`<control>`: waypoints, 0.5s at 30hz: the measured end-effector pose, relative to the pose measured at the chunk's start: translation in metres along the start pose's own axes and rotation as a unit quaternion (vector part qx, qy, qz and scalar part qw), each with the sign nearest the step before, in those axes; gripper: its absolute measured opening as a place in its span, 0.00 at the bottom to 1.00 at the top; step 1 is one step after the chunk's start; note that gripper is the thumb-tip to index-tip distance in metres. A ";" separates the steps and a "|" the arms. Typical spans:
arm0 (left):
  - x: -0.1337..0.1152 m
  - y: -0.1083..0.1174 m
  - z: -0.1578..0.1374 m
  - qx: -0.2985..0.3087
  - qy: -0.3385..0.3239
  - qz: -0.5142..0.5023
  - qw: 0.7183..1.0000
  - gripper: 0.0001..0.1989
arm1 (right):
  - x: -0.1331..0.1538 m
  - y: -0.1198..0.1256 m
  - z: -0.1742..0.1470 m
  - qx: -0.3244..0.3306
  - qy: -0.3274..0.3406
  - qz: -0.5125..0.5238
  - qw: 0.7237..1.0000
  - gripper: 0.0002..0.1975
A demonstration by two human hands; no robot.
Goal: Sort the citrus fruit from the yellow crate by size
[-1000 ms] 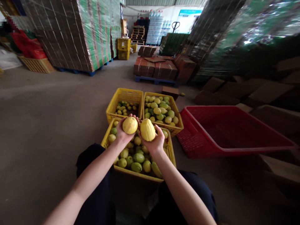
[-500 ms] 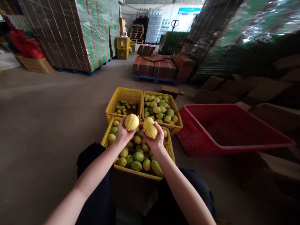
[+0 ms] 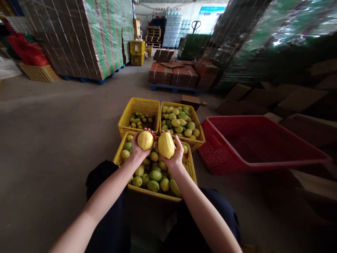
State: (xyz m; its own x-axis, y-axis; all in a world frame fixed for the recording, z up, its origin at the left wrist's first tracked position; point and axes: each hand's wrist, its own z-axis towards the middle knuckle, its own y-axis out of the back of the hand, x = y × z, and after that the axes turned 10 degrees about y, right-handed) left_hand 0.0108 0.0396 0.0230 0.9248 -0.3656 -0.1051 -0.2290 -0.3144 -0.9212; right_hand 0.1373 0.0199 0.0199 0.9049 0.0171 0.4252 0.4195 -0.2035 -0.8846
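My left hand (image 3: 139,146) is cupped from below around a round yellow lemon (image 3: 145,140), its fingertips curled at the far side. Close beside it, my right hand (image 3: 177,154) grips a longer, ribbed yellow lemon (image 3: 166,146), with the thumb along its right side. Both hands are above the front yellow crate (image 3: 155,195), which holds many yellow and green lemons (image 3: 156,175). Behind it stand two more crates. The back left crate (image 3: 123,123) has small lemons at its bottom; the back right crate (image 3: 201,135) is filled higher with larger ones.
A large red plastic bin (image 3: 221,154) stands to the right, near flattened cardboard (image 3: 302,100). Farther back are strapped cardboard stacks (image 3: 172,74) on a blue pallet (image 3: 171,88). Tall wrapped stacks (image 3: 105,38) rise at left and right. Grey floor (image 3: 65,123) stretches left.
Both hands have shifted slightly left, each with its lemon. The lemons have turned a little in the hands, and the right one is more upright. The crates look unchanged.
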 end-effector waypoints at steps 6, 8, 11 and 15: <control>0.001 -0.008 -0.007 -0.004 -0.007 0.035 0.999 0.11 | 0.000 -0.001 0.000 0.026 0.006 -0.016 0.999 0.19; 0.001 -0.009 -0.008 0.007 -0.001 0.024 1.000 0.12 | -0.001 -0.002 0.000 0.019 0.006 -0.013 1.000 0.18; -0.001 -0.008 -0.009 0.021 0.006 0.017 1.000 0.14 | -0.001 -0.005 -0.001 0.007 0.000 -0.010 1.000 0.16; -0.011 -0.005 -0.009 0.036 -0.006 0.025 0.999 0.16 | 0.000 -0.006 -0.002 0.017 -0.007 -0.005 1.000 0.16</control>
State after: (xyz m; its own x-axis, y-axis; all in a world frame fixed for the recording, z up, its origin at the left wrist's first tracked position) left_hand -0.0012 0.0374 0.0320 0.9165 -0.3683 -0.1560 -0.2534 -0.2329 -0.9389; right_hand 0.1347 0.0198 0.0259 0.9019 0.0334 0.4307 0.4299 -0.1693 -0.8869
